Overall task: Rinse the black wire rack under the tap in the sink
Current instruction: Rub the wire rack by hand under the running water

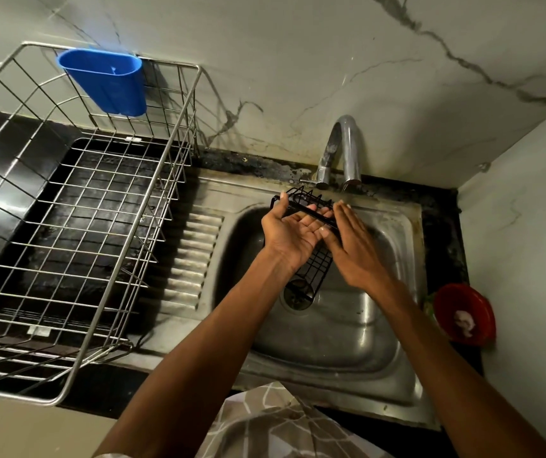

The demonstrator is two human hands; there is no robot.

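You have one black wire rack (311,206), one tap (342,150) and one sink (324,325) before you, with two hands, left hand (290,234) and right hand (354,246). Far left sits one steel dish basket (77,206) bearing one blue cup (106,79); near right, one red bowl (463,314).

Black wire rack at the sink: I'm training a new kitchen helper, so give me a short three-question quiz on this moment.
1. True or false: the black wire rack rests in the steel dish drainer.
2. What hangs on the drainer's back rim? A) blue plastic caddy B) red bowl C) towel
3. Which hand grips the rack from beneath, palm up?

Key: 1 false, it is held over the sink near the tap; 2 A; 3 left hand, while the right hand lies flat against it.
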